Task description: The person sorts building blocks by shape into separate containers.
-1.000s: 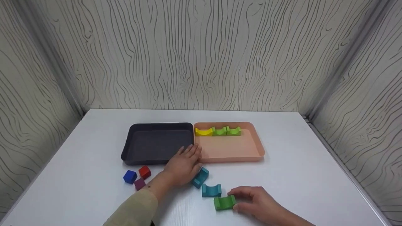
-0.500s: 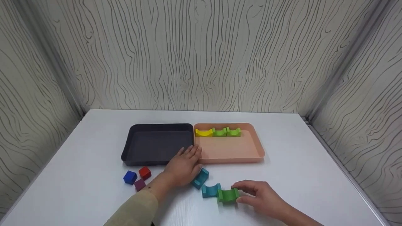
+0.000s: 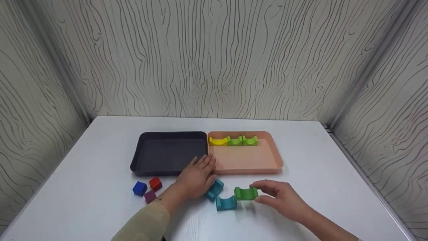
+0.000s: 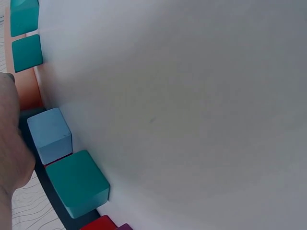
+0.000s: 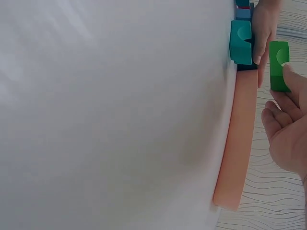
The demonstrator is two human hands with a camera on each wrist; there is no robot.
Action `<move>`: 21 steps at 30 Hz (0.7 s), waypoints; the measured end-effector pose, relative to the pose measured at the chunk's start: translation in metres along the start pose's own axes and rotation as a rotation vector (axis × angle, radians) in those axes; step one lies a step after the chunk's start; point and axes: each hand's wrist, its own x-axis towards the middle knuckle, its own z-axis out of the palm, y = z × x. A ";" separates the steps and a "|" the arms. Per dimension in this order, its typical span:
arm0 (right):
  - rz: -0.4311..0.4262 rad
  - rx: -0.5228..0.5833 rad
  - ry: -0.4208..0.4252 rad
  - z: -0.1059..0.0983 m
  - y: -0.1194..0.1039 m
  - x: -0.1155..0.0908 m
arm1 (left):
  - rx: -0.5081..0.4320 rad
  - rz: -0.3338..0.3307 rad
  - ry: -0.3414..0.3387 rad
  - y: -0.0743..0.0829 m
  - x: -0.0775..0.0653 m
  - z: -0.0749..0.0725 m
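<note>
Two hands are reaching over a white counter (image 3: 317,174), and with the right hand (image 3: 286,200) we are pinching a green block (image 3: 246,195) between thumb and fingers: that grip is grasping it. We are holding it above the counter, where it is hovering near a teal block (image 3: 226,204). Our left hand (image 3: 197,179) is lying with its fingers extended over the near edges of a dark tray (image 3: 170,150) and a pink tray (image 3: 245,160), just where they are meeting; this grip is looking released. By its thumb, a second teal block (image 3: 215,190) is sitting partly hidden. Along the pink tray's far wall, a yellow block (image 3: 218,143) and two light green blocks (image 3: 235,142) are standing in a row. Left of our sleeve (image 3: 143,221), a blue cube (image 3: 139,188), a red cube (image 3: 155,183) and a purple cube (image 3: 150,196) are resting close together. The left wrist view is also showing a pale blue block (image 4: 49,134) beside a teal-green block (image 4: 79,184).
</note>
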 end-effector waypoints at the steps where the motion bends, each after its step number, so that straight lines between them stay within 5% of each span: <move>1: -0.005 -0.002 0.015 -0.002 -0.001 0.002 | -0.001 0.000 -0.001 0.000 0.000 0.000; 21: -0.003 -0.027 0.172 -0.032 -0.015 0.059 | -0.012 0.000 -0.003 -0.001 0.000 0.000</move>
